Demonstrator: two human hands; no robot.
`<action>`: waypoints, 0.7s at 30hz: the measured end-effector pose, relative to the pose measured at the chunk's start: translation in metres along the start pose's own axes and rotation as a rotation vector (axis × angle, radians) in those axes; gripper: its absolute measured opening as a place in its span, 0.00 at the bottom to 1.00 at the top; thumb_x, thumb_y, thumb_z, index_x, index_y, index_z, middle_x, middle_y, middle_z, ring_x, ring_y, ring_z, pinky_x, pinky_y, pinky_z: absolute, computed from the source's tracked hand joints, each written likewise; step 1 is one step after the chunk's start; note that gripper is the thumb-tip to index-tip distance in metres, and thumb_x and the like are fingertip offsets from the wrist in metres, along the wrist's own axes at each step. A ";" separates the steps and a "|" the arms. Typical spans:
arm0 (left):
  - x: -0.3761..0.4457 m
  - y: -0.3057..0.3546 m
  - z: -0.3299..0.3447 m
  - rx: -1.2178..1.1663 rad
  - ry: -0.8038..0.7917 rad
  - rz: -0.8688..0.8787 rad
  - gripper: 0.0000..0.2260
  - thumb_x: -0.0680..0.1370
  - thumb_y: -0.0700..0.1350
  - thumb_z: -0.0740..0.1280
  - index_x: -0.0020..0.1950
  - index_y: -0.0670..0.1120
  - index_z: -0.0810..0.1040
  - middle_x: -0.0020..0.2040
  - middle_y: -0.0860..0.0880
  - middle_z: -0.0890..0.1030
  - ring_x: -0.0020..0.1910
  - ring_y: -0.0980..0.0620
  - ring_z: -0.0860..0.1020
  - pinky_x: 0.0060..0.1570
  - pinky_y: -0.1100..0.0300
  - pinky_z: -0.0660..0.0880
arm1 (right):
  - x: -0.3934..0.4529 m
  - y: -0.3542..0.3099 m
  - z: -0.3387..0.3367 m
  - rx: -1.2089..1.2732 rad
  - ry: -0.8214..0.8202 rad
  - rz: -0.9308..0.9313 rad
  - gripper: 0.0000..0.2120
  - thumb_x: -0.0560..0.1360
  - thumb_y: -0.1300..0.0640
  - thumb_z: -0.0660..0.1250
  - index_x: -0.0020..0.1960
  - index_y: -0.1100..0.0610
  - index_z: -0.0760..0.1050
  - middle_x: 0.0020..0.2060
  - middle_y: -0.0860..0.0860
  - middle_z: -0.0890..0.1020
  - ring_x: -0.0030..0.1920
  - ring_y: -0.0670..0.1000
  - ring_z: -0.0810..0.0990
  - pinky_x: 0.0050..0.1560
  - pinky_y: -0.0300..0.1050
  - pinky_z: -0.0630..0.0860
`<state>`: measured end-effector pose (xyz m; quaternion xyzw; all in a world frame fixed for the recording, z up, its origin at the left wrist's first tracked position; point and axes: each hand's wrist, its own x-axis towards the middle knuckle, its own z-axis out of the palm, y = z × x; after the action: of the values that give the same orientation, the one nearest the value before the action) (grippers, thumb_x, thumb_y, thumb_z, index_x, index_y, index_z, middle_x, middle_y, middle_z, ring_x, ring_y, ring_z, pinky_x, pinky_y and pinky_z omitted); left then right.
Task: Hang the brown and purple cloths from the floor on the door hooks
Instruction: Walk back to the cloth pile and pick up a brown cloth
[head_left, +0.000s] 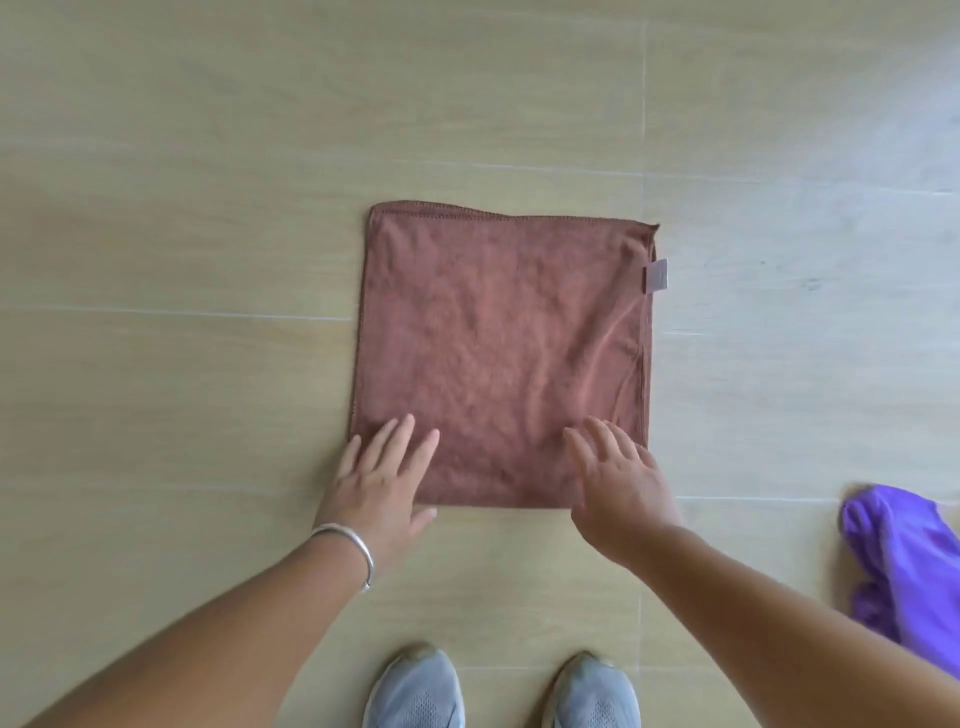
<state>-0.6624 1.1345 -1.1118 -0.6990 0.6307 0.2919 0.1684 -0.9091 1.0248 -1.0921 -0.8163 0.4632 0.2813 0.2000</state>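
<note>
While the square brown microfibre cloth (498, 353) lies flat on the pale wood-look floor (182, 182) at the middle of the view, both hands reach over its near edge. At its 7 o'clock corner the left hand (379, 478) hovers or rests with fingers straight and spread; I cannot tell if it touches. At 5 o'clock the right hand (618, 478) is likewise spread, fingers relaxed, gripping nothing. A small stitched tag (656, 275) sticks out at the cloth's 2 o'clock edge. A silver bangle (348, 551) circles the left wrist. The crumpled purple cloth (904, 566) lies on the floor at 4 o'clock, well apart, beside the right forearm. Two grey mesh trainers (415, 691) stand at 6 o'clock.
</note>
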 end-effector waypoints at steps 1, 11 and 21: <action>-0.004 -0.001 0.009 0.019 -0.019 0.018 0.39 0.76 0.61 0.61 0.79 0.56 0.41 0.80 0.49 0.42 0.78 0.51 0.43 0.75 0.48 0.45 | -0.003 0.002 0.007 -0.078 -0.046 -0.024 0.38 0.73 0.52 0.62 0.77 0.51 0.47 0.77 0.52 0.50 0.77 0.52 0.48 0.73 0.49 0.56; 0.006 -0.016 0.021 0.188 0.099 0.139 0.31 0.79 0.38 0.56 0.79 0.51 0.48 0.79 0.46 0.52 0.77 0.46 0.54 0.65 0.50 0.65 | -0.004 0.012 0.037 -0.295 0.088 -0.098 0.33 0.72 0.63 0.62 0.75 0.61 0.59 0.74 0.62 0.62 0.73 0.62 0.64 0.55 0.52 0.76; 0.008 -0.013 -0.038 0.170 0.072 0.035 0.18 0.72 0.33 0.56 0.58 0.48 0.70 0.51 0.49 0.78 0.52 0.44 0.76 0.39 0.54 0.63 | 0.002 0.021 -0.012 -0.266 0.074 -0.072 0.13 0.74 0.60 0.56 0.52 0.49 0.76 0.48 0.47 0.82 0.49 0.53 0.80 0.46 0.46 0.70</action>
<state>-0.6421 1.1077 -1.0892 -0.6811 0.6710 0.2152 0.1992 -0.9231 1.0066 -1.0853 -0.8614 0.3994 0.3027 0.0829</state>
